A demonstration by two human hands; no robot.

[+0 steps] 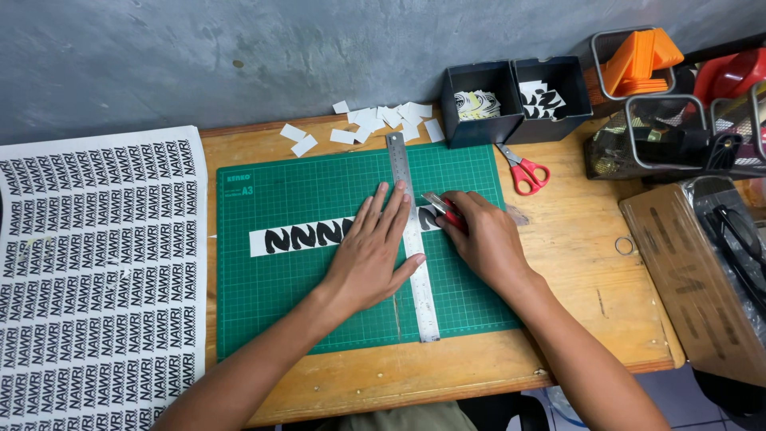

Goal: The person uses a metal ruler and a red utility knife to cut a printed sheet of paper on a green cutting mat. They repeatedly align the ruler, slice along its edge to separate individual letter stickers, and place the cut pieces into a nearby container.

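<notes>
Fingertips of the flat, open left hand (369, 254) lie beside the ruler (412, 239) edge; the knife (444, 209) gripped by the right hand (487, 239) could slip and cut them or the strip (299, 237).

Wooden table (582, 263): green cutting mat (303, 191), red scissors (523, 170), paper scraps (383, 121).

A steel ruler (412, 239) lies upright across the white sticker strip (299, 237) on my green mat, red-handled knife (444, 209) alongside.

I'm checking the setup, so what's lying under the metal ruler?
Under the metal ruler lies a white sticker strip on the green cutting mat. The left hand covers the strip's middle, so its print there is hidden.
</notes>
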